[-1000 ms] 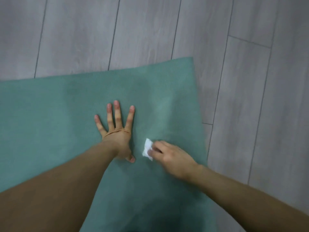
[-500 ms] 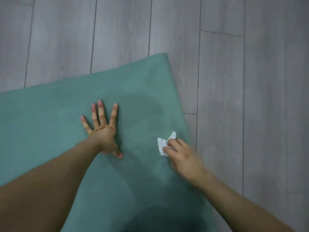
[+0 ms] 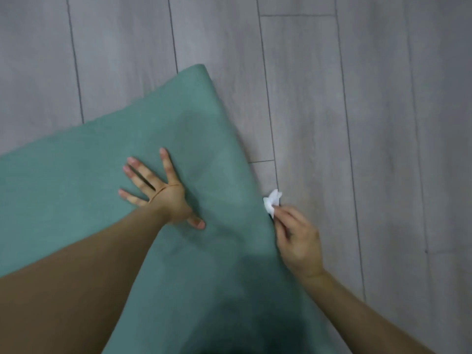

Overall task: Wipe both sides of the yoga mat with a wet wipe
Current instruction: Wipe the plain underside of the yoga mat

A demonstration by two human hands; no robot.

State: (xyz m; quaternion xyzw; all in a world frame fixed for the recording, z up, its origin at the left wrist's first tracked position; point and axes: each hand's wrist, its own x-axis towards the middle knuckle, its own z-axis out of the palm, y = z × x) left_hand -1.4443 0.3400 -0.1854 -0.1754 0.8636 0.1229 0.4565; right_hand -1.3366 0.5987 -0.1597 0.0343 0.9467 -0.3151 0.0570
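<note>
Pinching a crumpled wet wipe (image 3: pixel 272 202) between thumb and curled fingers, the right hand (image 3: pixel 297 241) sits at the right-hand edge of the green yoga mat (image 3: pixel 209 139), with the wipe half over that edge and half over the grey plank floor (image 3: pixel 370 123). The left hand (image 3: pixel 163 194) lies flat on the mat well to the left of the right hand, fingers spread and straight, thumb out toward the right hand, seemingly pressing down to hold the mat in place. A thin band crosses the back of that hand.

The mat lies spread on the floor under the left hand and runs past both forearms toward the person; its far corner is beyond the left hand's fingertips. A darker, damp-looking patch shows between the two hands and ahead of them, so this stretch has likely been covered.

Risks from here, as judgements: the wipe is bunched small, so each stroke probably cleans a narrow strip and gaps could be left. With the wipe at the very edge, a stroke could run off onto the floor, pick up grit and carry it back onto the mat. If the left hand lifts or eases, a dragging stroke could ruck or shift the mat. The area under the left palm stays unwiped until that hand moves. The underside appears not yet reachable; the mat must be turned for it.

No container is in view: no wipe packet, bin or bucket shows near either hand.
</note>
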